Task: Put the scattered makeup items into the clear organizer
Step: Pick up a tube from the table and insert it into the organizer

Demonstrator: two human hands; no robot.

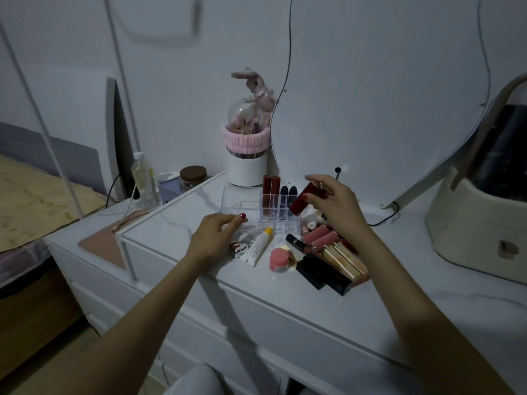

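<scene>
Right hand (333, 206) pinches a red tube (302, 198), tilted over the organizer's (256, 206) right end; left hand (216, 235), fingers loosely curled, touches its near-left wall.

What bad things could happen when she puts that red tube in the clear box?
1. The dark red tube is held tilted in the right hand; it might knock the two red tubes and two dark ones already standing in the clear organizer.
2. The organizer looks light; it could slide if the left hand at its front edge lets go.
3. The sleeveless forearm could sweep the loose pile below it.
</scene>
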